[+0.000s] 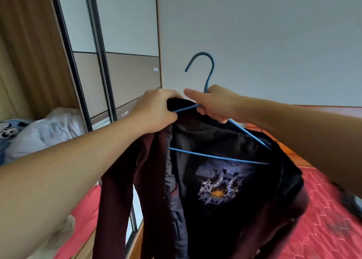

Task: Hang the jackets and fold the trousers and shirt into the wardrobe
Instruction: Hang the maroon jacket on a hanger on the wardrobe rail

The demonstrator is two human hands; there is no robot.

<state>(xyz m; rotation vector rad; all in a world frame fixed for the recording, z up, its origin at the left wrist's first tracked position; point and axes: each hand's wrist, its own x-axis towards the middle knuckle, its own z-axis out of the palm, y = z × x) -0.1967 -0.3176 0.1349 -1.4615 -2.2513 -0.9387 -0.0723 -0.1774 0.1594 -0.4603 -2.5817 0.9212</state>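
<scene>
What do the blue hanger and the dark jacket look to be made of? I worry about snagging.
The hanger looks like thin wire with a matte blue coating: slim rod, no shine. The jacket seems maroon woven cloth outside with a dark, slightly glossy printed lining; exact fibre unclear.

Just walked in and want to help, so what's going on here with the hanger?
A person is fitting a dark maroon jacket onto a blue hanger. The right hand grips the hanger just below its hook, while the left hand holds the jacket's collar at the hanger's other shoulder. The jacket is held up over a red bed, not yet in the wardrobe.
</scene>
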